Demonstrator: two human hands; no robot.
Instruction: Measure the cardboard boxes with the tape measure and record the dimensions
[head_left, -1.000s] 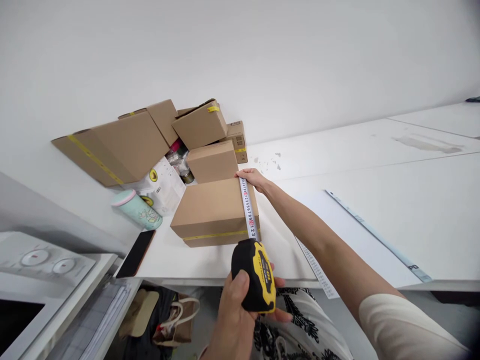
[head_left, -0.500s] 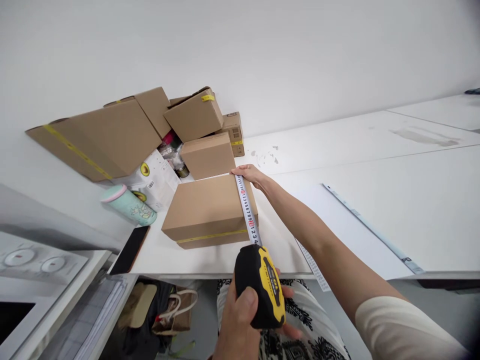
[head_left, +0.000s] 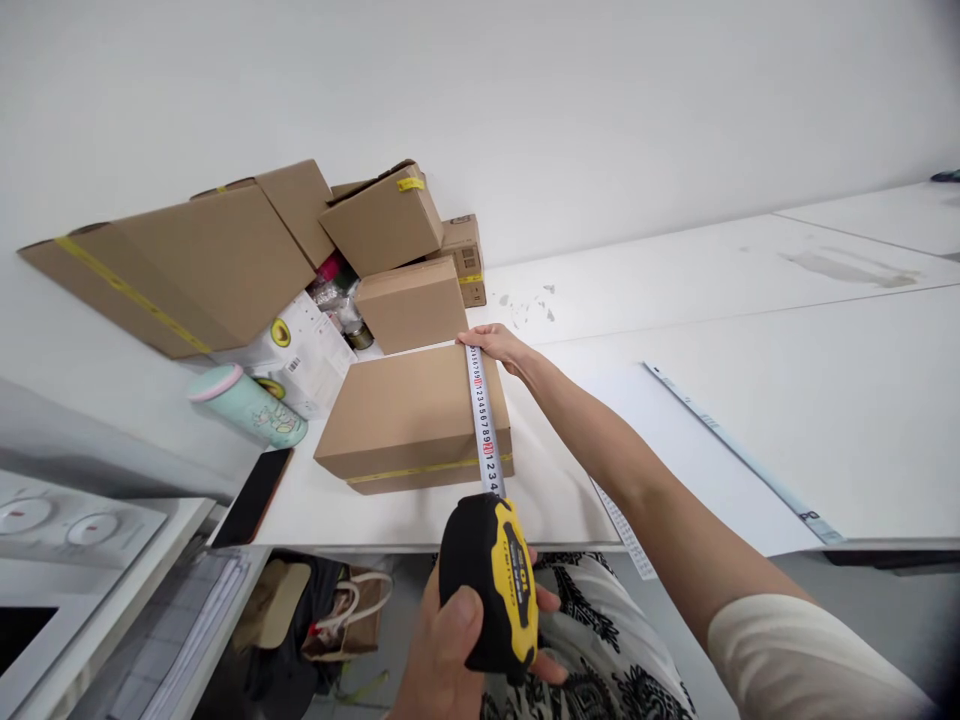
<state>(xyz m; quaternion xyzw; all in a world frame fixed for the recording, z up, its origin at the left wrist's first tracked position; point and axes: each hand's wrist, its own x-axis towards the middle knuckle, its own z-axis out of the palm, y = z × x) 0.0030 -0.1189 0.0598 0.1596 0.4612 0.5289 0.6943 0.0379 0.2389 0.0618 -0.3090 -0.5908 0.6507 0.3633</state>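
Note:
A closed brown cardboard box (head_left: pixel 397 410) with yellow tape along its near side lies on the white table. Across its top, near the right end, runs the pulled-out blade (head_left: pixel 482 420) of a tape measure. My left hand (head_left: pixel 450 640) is wrapped round the black and yellow tape measure case (head_left: pixel 491 585), in front of the table edge and nearer to me than the box. At the box's far edge, my right hand (head_left: pixel 495 342) pinches the free end of the blade; its fingers hide the tip.
More cardboard boxes (head_left: pixel 409 305) are stacked behind, against the wall. On the left are a mint tumbler (head_left: pixel 251 405), a white avocado-print box (head_left: pixel 307 350) and a phone (head_left: pixel 253 497). White paper (head_left: pixel 675 460) with a long pale-blue strip (head_left: pixel 739 450) lies on the right.
The tape measure case and my left hand have shifted left, so the blade lies at a steeper line over the box. My right hand keeps its place at the far edge.

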